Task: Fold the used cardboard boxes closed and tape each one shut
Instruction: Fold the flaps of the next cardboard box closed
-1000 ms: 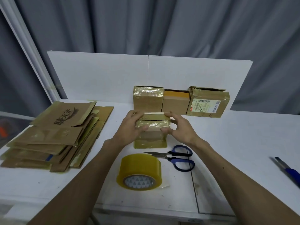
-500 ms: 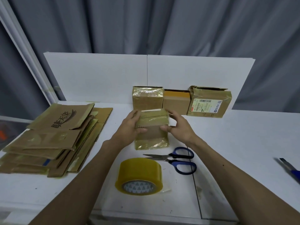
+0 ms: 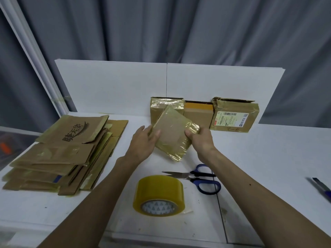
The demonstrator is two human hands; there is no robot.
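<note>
A small tape-covered cardboard box (image 3: 172, 134) is held tilted above the white table (image 3: 268, 167), one broad face turned toward me. My left hand (image 3: 143, 143) grips its left edge, thumb on the face. My right hand (image 3: 200, 140) grips its right corner. A roll of yellowish clear tape (image 3: 158, 195) lies on the table in front of my arms. Blue-handled scissors (image 3: 198, 178) lie to the right of the roll.
Three taped boxes (image 3: 231, 114) stand in a row against the white back panel (image 3: 111, 86). A pile of flattened cardboard boxes (image 3: 59, 154) fills the left of the table. A blue utility knife (image 3: 322, 188) lies at the right edge.
The box has been lifted off the table and turned, so a broad face now tilts toward me. Both hands rose with it and shifted along its edges.
</note>
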